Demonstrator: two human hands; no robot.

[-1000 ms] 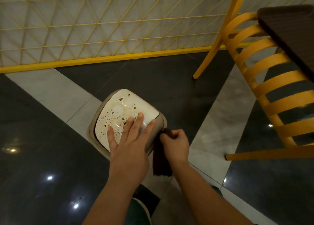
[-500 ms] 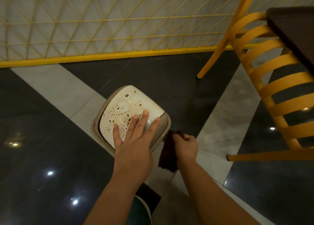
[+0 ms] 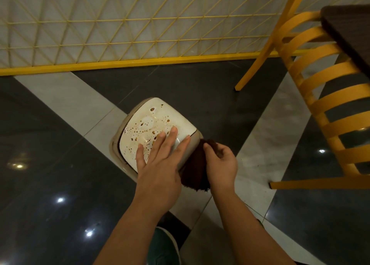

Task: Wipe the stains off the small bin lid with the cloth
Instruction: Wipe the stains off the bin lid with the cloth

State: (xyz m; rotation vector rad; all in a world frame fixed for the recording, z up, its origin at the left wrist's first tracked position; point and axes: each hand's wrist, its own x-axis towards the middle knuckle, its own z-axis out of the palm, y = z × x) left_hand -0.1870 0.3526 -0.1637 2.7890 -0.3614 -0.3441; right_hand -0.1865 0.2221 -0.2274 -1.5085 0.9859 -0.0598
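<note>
I see a yellow slatted chair at right beside a dark tabletop, a yellow lattice partition along the far wall, and a glossy floor of dark and pale tiles.

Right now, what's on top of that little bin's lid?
Brown stains speckle the white lid, and the left hand rests flat on its near part, hiding whatever lies beneath. The cloth hangs beside the bin, in the right hand.
</note>
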